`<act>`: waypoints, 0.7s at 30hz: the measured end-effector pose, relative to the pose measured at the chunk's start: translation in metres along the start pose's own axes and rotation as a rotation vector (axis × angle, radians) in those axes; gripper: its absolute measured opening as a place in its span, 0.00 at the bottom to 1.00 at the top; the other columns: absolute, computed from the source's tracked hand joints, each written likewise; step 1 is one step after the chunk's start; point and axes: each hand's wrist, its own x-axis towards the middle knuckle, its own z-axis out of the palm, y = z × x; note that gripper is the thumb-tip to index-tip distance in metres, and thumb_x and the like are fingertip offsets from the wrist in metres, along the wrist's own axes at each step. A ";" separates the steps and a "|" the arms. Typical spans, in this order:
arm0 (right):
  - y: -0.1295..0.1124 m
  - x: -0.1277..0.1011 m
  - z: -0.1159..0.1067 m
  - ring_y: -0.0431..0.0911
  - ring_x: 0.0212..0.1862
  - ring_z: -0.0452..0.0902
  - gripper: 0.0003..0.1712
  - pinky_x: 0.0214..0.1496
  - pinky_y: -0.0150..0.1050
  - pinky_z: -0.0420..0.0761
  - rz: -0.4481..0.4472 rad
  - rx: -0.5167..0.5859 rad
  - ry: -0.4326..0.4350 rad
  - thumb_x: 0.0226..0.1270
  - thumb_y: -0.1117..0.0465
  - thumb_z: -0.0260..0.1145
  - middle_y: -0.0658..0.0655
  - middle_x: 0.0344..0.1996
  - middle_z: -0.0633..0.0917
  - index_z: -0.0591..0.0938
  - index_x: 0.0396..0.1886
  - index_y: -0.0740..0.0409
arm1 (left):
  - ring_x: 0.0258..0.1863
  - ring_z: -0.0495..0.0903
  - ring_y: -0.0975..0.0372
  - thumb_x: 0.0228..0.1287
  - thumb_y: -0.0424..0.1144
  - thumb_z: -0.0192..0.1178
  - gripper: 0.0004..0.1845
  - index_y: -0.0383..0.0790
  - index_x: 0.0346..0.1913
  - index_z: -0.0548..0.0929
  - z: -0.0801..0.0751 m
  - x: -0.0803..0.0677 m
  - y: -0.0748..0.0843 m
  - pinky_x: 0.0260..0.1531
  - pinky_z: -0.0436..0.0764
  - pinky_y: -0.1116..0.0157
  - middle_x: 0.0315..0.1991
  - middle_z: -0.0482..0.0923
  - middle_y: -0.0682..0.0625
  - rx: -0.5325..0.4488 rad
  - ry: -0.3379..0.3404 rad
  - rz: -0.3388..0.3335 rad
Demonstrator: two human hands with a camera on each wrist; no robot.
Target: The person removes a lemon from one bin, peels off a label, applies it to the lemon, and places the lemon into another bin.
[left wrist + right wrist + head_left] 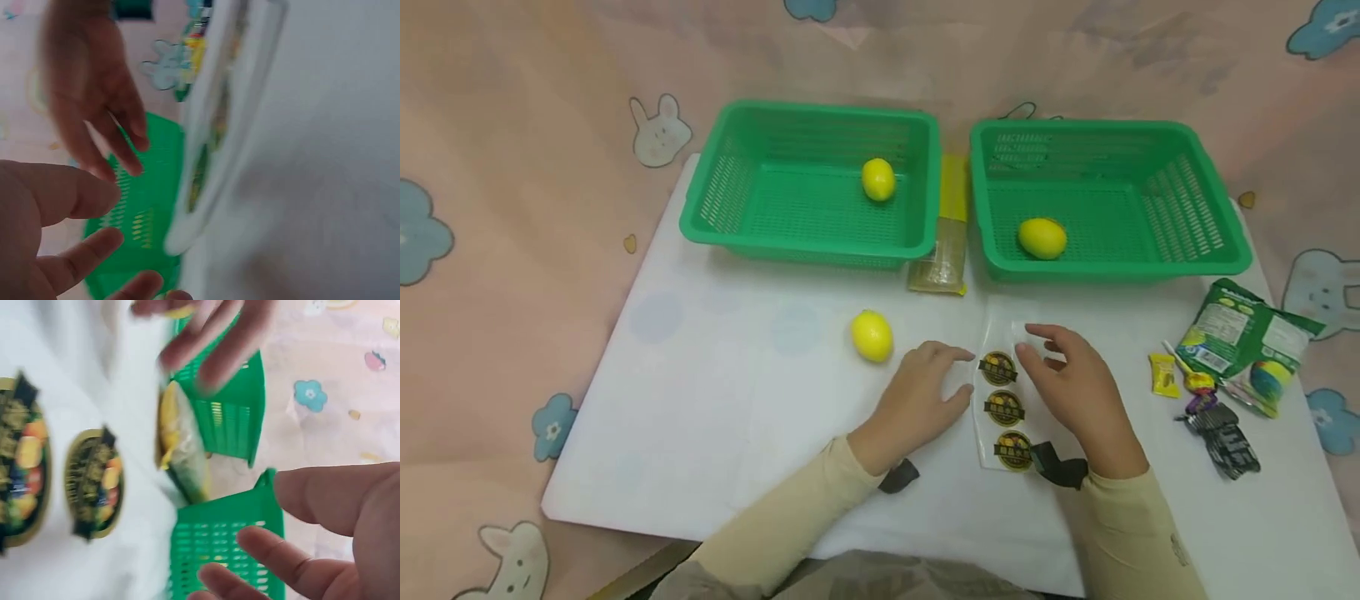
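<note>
A clear sheet lies on the white table with three round black-and-gold stickers in a column. My left hand hovers at its left edge, thumb and fingers spread apart and holding nothing. Over the sheet's upper right side is my right hand, its fingers loosely bent with nothing between them. Both hands also show relaxed in the wrist views, where two stickers appear large beside the right hand. A yellow lemon rests on the table just beyond my left hand.
Two green baskets, left and right, stand at the back, each with one lemon inside. Between them lies a yellow-and-clear packet. At right are green snack bags, a yellow candy, a lollipop and black wrappers.
</note>
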 end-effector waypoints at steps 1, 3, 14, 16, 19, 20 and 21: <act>0.005 -0.002 0.002 0.71 0.69 0.72 0.36 0.64 0.69 0.76 0.034 -0.012 -0.031 0.82 0.41 0.59 0.70 0.75 0.70 0.72 0.78 0.58 | 0.59 0.74 0.55 0.75 0.45 0.65 0.21 0.48 0.68 0.81 0.008 0.009 0.001 0.56 0.78 0.61 0.61 0.77 0.48 0.019 -0.037 -0.031; 0.014 -0.003 0.007 0.71 0.69 0.71 0.38 0.64 0.69 0.76 0.066 -0.016 -0.087 0.83 0.40 0.58 0.72 0.75 0.70 0.69 0.80 0.59 | 0.55 0.72 0.55 0.76 0.48 0.65 0.24 0.48 0.71 0.79 0.022 0.024 0.002 0.51 0.77 0.64 0.59 0.76 0.46 0.058 -0.068 -0.079; 0.034 -0.010 0.018 0.69 0.68 0.73 0.38 0.62 0.67 0.77 0.024 -0.002 -0.082 0.84 0.41 0.56 0.70 0.72 0.73 0.68 0.80 0.62 | 0.28 0.68 0.63 0.71 0.30 0.67 0.24 0.49 0.67 0.82 0.047 0.052 0.013 0.27 0.68 0.69 0.30 0.71 0.51 -0.306 -0.145 -0.099; 0.032 -0.016 0.015 0.68 0.67 0.74 0.37 0.62 0.67 0.78 0.010 0.014 -0.051 0.84 0.41 0.56 0.68 0.73 0.73 0.69 0.79 0.60 | 0.34 0.76 0.66 0.71 0.29 0.67 0.25 0.51 0.68 0.82 0.046 0.049 0.012 0.33 0.73 0.72 0.37 0.80 0.51 -0.458 -0.135 -0.147; 0.028 -0.024 0.010 0.67 0.64 0.76 0.35 0.60 0.66 0.79 -0.013 0.032 0.006 0.84 0.41 0.58 0.67 0.71 0.75 0.72 0.78 0.58 | 0.48 0.84 0.61 0.71 0.28 0.66 0.27 0.53 0.70 0.82 0.043 0.042 0.011 0.44 0.82 0.67 0.55 0.85 0.49 -0.675 -0.093 -0.209; 0.026 -0.026 0.008 0.67 0.63 0.77 0.34 0.59 0.66 0.79 -0.019 0.038 0.023 0.83 0.41 0.58 0.67 0.71 0.75 0.74 0.77 0.58 | 0.54 0.84 0.60 0.71 0.27 0.66 0.28 0.53 0.69 0.82 0.042 0.041 0.011 0.49 0.83 0.65 0.61 0.83 0.49 -0.736 -0.075 -0.216; 0.024 -0.028 0.008 0.67 0.62 0.78 0.34 0.59 0.66 0.80 -0.023 0.043 0.040 0.83 0.41 0.59 0.66 0.70 0.76 0.75 0.76 0.57 | 0.57 0.84 0.58 0.71 0.26 0.66 0.28 0.52 0.70 0.82 0.040 0.039 0.011 0.52 0.84 0.62 0.63 0.83 0.47 -0.791 -0.063 -0.214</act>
